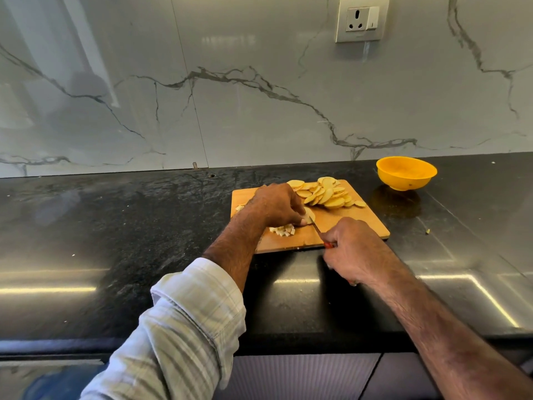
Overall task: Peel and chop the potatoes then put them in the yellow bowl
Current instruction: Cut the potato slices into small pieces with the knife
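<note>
A wooden cutting board [354, 223] lies on the black counter. A heap of round potato slices [326, 194] covers its far right part. My left hand [277, 204] pinches a few stacked slices [310, 216] down on the board's middle. My right hand [353, 249] grips a knife [317, 228] with a red handle, its blade set against those slices. Small potato cubes [284, 230] lie just under my left hand, and a few more sit at the board's left edge. The yellow bowl [406, 173] stands to the right behind the board; it looks empty.
The black stone counter [129, 241] runs left and right, with its front edge near me. A marble wall with a power socket [362, 20] rises right behind. A small potato scrap [427, 232] lies on the counter right of the board.
</note>
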